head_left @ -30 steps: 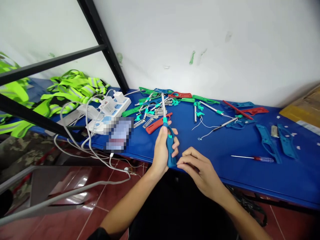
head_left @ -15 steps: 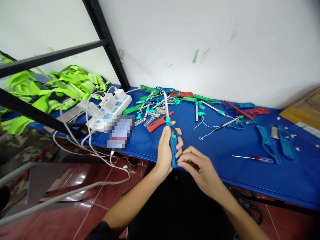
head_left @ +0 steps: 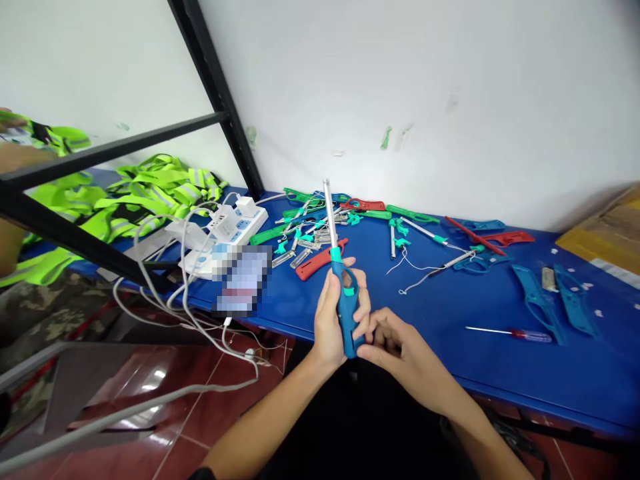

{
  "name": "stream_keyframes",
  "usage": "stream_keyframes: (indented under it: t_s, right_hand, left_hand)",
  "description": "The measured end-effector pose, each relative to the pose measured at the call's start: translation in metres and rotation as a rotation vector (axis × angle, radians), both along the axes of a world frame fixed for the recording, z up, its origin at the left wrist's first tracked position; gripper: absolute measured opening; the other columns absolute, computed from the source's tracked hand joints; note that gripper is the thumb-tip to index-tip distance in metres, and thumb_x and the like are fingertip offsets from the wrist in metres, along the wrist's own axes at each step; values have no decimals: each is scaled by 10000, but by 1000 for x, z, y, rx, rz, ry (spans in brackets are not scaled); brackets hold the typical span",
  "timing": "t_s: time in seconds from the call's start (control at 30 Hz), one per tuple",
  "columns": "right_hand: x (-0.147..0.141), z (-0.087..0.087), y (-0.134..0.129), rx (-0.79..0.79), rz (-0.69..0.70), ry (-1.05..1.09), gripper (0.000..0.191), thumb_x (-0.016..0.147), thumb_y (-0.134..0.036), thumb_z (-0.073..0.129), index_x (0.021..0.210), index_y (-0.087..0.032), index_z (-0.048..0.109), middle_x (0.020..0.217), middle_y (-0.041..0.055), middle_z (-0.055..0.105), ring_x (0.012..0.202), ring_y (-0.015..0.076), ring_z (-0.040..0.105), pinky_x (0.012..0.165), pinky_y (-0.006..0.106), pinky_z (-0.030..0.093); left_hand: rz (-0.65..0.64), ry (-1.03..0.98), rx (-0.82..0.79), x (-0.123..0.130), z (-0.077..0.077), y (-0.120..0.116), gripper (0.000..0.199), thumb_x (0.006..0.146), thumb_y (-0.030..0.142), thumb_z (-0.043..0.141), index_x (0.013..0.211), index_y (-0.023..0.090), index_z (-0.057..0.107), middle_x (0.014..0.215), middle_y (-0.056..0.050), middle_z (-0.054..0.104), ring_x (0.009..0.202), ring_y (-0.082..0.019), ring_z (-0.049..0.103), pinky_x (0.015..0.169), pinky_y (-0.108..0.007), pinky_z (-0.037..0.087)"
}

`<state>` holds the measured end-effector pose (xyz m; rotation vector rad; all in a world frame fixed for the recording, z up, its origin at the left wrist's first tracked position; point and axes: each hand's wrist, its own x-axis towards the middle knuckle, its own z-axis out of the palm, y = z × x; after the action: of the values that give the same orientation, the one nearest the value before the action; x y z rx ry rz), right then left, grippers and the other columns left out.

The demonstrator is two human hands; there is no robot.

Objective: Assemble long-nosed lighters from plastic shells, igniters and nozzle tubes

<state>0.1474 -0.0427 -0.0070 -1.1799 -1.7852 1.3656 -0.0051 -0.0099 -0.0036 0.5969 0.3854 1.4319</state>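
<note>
A long-nosed gas lighter [head_left: 346,317] with a blue handle, teal trigger and silver tube points up and away over the table edge. Wrapped around its handle is my left hand [head_left: 327,327], thumb along one side and fingertips on the other. My right hand [head_left: 400,353] is at the handle's lower end, fingers curled and thumb tip against its side; what its inner fingers touch is partly hidden. Beyond the tube lie a red handle shell [head_left: 320,260], clear fuel tanks [head_left: 303,257] and silver tubes with teal parts [head_left: 393,237].
A screwdriver [head_left: 510,333] and blue handle shells [head_left: 537,303] lie on the blue table [head_left: 450,340] to the right, near a cardboard box [head_left: 607,223]. Left are a phone [head_left: 245,280], a power strip [head_left: 225,240] with cables, a black frame [head_left: 215,80] and neon-yellow straps [head_left: 165,183]. Another person's arm [head_left: 15,200] shows far left.
The view has tilted up slightly. My right thumb and forefinger have spread a little at the lighter's lower end. Another person's arm has come in at the far left.
</note>
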Motion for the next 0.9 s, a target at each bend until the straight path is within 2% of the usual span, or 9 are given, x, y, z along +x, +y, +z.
stream_keyframes:
  t_s: [0.1,0.17,0.27,0.37,0.47,0.6,0.67,0.8,0.9]
  right_hand:
    - [1,4,-2,1,89,-11,198,1074,-429,657,1164,-252,673,971,-13,727,782,137,591,705,272,415]
    - [1,6,-3,-3,147,-13,202,1115,-427,586,1207,-260,654,936,-15,753,816,149,637,772,283,440]
    - [3,4,-4,-65,158,50,193,1095,-432,626,1143,-246,620,799,-43,725,762,148,640,774,285,442]
    - [4,2,-4,-140,149,136,193,1075,-415,654,1095,-236,586,774,-55,695,726,134,612,729,274,423]
    - [3,1,-4,-135,123,144,169,1083,-391,632,1090,-233,573,737,-71,656,699,125,591,711,268,410]
    - [0,-1,-5,-3,110,63,171,1089,-379,633,1021,-230,584,737,-70,660,688,117,577,709,261,405]
    - [-1,-5,-6,74,104,22,180,1111,-394,599,1038,-230,606,744,-61,669,677,118,574,680,257,404]
    - [-4,-16,-8,380,-73,-23,117,1109,-347,614,1139,-237,636,798,-37,683,655,121,588,641,247,440]
    - [-6,-18,-6,572,-81,-55,86,1109,-243,599,1064,-237,672,906,7,717,771,135,669,734,245,506]
  left_hand:
    - [68,-23,28,-1,4,-4,446,1002,610,726,1243,272,563,962,16,578,446,-19,386,303,-124,326]
    - [107,-20,30,0,6,-6,459,988,608,748,1232,271,556,974,10,581,469,-27,409,306,-121,322]
    - [52,-8,22,1,6,-7,465,993,628,731,1224,272,541,963,11,589,460,-32,408,302,-130,306]
    - [-12,-8,25,3,5,-6,461,1008,641,699,1219,266,534,954,16,593,433,-22,391,303,-139,283]
    - [19,-20,21,5,6,-6,410,1028,599,691,1225,272,541,964,24,600,431,-21,403,317,-143,299]
    - [107,-19,-15,5,6,-5,418,1019,601,702,1219,261,566,961,11,650,454,-46,457,366,-173,364]
    - [109,-7,-65,5,4,-3,469,1015,650,680,1218,237,590,909,-1,675,461,-65,469,390,-190,376]
    - [77,21,-185,4,-4,3,576,1008,744,619,1102,176,642,624,38,560,423,-80,412,408,-195,326]
    - [113,15,-243,3,-9,8,529,1001,711,667,1106,193,647,628,52,552,405,-63,375,400,-192,265]
